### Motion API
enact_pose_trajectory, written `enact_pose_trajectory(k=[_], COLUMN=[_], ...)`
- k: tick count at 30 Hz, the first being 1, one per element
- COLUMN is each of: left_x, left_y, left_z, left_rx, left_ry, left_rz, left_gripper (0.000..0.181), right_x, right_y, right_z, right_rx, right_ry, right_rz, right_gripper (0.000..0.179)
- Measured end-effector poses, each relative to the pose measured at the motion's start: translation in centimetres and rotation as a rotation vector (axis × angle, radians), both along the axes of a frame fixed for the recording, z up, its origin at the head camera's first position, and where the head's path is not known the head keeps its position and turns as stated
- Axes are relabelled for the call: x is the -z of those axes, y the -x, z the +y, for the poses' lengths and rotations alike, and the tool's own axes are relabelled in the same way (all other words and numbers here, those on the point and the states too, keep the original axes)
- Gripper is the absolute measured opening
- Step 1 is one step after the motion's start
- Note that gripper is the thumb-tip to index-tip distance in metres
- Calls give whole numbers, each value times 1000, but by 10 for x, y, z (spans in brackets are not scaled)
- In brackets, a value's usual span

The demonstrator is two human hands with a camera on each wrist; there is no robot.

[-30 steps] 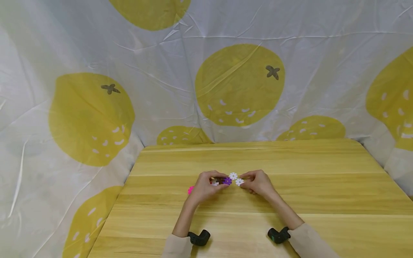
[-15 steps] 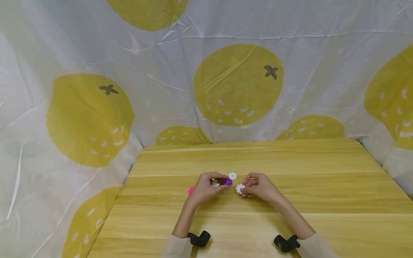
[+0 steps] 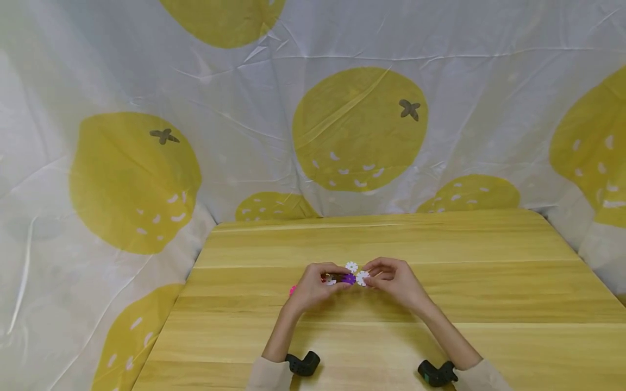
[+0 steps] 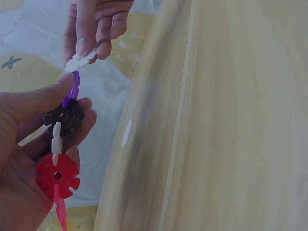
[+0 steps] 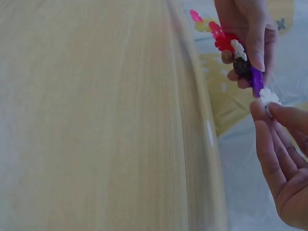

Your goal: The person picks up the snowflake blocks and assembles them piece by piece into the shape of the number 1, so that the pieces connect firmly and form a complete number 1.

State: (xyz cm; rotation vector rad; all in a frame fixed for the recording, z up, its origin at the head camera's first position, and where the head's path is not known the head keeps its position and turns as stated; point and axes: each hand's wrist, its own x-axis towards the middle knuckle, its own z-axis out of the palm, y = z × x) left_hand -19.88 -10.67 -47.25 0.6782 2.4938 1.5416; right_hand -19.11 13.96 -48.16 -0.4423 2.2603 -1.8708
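My left hand [image 3: 315, 287] grips a chain of notched plastic snowflake discs. Its purple disc [image 4: 73, 90] points toward the right hand, followed by a black disc [image 4: 64, 115], a white one, a red disc [image 4: 57, 176] and pink [image 4: 60, 207] at the far end. Between thumb and fingers, my right hand [image 3: 400, 283] pinches a single white disc [image 3: 362, 278]. That disc's edge is right at the purple disc's rim, turned at an angle to it in both wrist views. Beyond the hands, another white disc [image 3: 351, 266] lies flat on the table.
The wooden table [image 3: 440, 244] spreads around both hands, its back edge against a lemon-print curtain [image 3: 244, 108]. Black camera mounts [image 3: 303, 364] sit at both wrists, close above the tabletop.
The right hand drew its white disc down and away from the purple one, then brought it back up beside it. The left hand has shifted slightly right with the chain.
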Motion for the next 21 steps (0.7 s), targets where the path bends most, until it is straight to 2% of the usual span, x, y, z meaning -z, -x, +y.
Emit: enact_pose_trajectory(k=[6,15,21], left_x=[-2,-3,-4], left_y=[0,0,-1], left_z=[1,0,0], left_rx=[9,20,0], left_ry=[-3,-2,4], left_rz=[0,21,9], left_gripper=[23,21,21], right_x=[-1,2,1], right_y=[-1,-3,-5], right_z=[-1,-6,-8], right_rx=[32,32,47], right_ry=[-22,45,63], right_rz=[38,54,25], right_gripper=[21,28,25])
